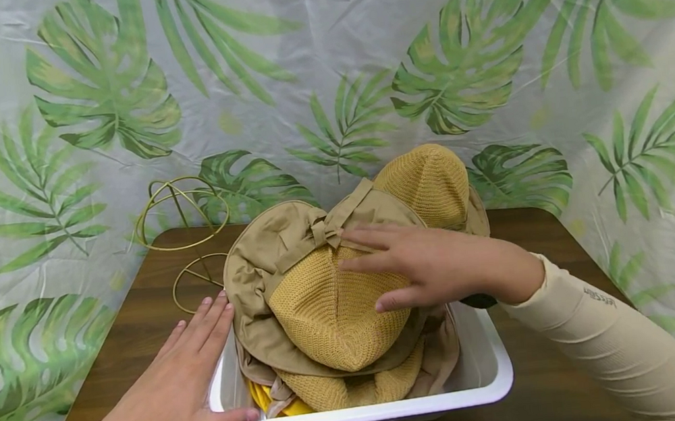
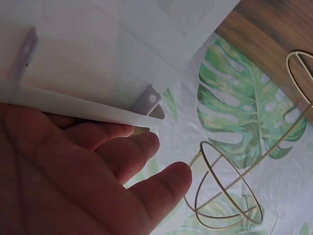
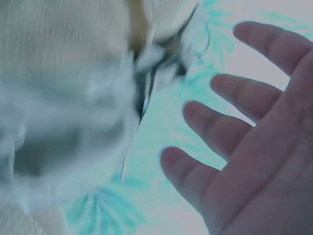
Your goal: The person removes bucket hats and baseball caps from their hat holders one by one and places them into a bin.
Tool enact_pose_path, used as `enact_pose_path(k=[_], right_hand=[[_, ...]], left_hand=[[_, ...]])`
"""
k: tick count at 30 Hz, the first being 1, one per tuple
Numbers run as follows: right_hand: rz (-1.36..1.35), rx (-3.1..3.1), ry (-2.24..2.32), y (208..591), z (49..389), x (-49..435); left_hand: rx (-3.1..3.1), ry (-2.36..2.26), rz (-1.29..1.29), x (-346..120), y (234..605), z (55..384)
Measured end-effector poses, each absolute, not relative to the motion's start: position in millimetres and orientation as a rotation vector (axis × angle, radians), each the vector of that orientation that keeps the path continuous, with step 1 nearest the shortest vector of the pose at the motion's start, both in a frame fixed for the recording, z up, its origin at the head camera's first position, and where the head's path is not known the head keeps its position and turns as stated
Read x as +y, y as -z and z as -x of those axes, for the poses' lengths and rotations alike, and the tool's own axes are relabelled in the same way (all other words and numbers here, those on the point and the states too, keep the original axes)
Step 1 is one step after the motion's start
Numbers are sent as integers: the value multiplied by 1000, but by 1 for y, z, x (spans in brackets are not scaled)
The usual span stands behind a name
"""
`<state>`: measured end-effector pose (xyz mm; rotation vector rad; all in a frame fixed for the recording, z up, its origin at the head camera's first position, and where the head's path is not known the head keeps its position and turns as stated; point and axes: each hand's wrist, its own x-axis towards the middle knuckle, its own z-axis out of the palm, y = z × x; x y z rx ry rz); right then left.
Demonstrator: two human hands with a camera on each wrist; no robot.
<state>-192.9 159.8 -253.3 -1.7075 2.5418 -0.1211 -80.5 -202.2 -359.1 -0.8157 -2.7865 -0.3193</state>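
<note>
The hat (image 1: 328, 299) has a broad tan brim (image 1: 251, 263), puckered at its left, then a tan bow (image 1: 324, 232) above a creased, mustard-coloured knitted crown that juts toward the near side. It lies uppermost in a white tub (image 1: 381, 409), over a lower hat (image 1: 315, 389); a yellow item (image 1: 260, 394) peeks out at the near left, and a rear hat (image 1: 426, 181) sits just behind, to the right.

A gold wire stand (image 1: 182, 248) is at the far left. The left hand (image 1: 177, 382) lies along the tub's left rim, fingers straight, thumb at the near corner — its grip is flat, uncurled. The brim reaches that rim near the fingertips. The right hand (image 1: 434, 262) is over the bow and crown, its grip loose, fingers spread, holding nothing. Between the hat and the tub's right wall is a gap, with wood of the bench (image 1: 531, 381) beyond.

The left wrist view alone shows small ribs (image 2: 145, 100) beneath the tub's rim. The right wrist view, blurred, adds depth — the right fingertips stand apart from the cloth, with the leaf-print backdrop (image 3: 161, 147) between.
</note>
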Motion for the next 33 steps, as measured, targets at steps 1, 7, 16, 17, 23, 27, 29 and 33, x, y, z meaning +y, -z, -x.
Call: enact_pose_path(k=[1, 7, 16, 17, 23, 27, 29, 33], right_hand=[[1703, 2572, 117, 250, 197, 161], [1633, 2632, 58, 243, 230, 159], [1574, 2573, 55, 257, 269, 155], [1571, 2559, 64, 258, 270, 155], [1586, 2478, 107, 263, 265, 152], [1591, 2472, 87, 261, 260, 151], [1576, 2486, 87, 258, 260, 152], [1523, 2516, 122, 253, 267, 159]], left_hand=[[-2788, 321, 815, -202, 359, 80], [-2782, 329, 817, -203, 358, 80], [-2766, 327, 821, -203, 359, 79], [-2764, 326, 822, -203, 359, 79], [-2771, 320, 818, -203, 358, 79], [-2773, 315, 814, -203, 358, 79], [-2772, 316, 813, -203, 358, 79], [-2775, 322, 817, -203, 358, 79]])
